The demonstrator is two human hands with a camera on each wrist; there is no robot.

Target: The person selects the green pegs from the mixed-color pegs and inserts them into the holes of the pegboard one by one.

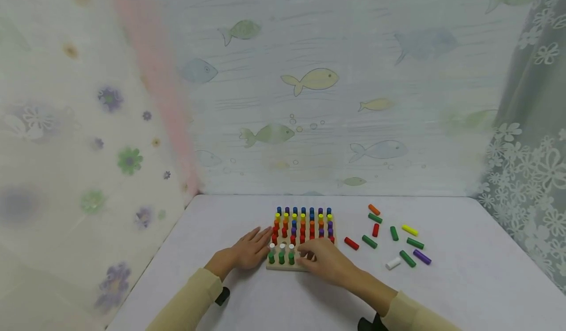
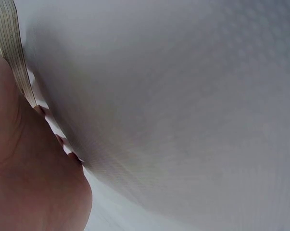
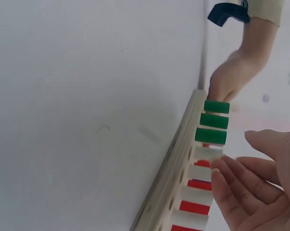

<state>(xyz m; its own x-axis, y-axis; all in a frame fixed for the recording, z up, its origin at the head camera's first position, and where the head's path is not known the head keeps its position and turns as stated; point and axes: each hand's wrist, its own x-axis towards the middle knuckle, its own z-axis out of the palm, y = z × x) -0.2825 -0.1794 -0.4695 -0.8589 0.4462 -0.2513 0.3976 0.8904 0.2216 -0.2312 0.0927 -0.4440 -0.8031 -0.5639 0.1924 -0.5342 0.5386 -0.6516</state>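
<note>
A wooden pegboard [image 1: 287, 267] holds rows of coloured pegs, with three green pegs [image 1: 281, 259] at the left of its front row. White pegs [image 1: 282, 247] stand in the row behind. My left hand [image 1: 251, 250] rests against the board's left edge, fingers extended. Over the front right part of the board is my right hand [image 1: 329, 262], hiding some of the pegs. In the right wrist view, its thumb stands apart from its fingers [image 3: 236, 183], whose tips overlap a white peg [image 3: 209, 153]. No peg shows between thumb and fingers. Bare holes [image 3: 182, 174] follow the green pegs.
Loose pegs lie scattered on the white table to the right: several green [image 1: 369, 241], two red [image 1: 351, 243], one orange [image 1: 374, 209], one yellow [image 1: 410, 230], one purple [image 1: 422, 257] and one white [image 1: 393, 263]. A fish-patterned curtain [image 1: 309, 139] hangs behind the table.
</note>
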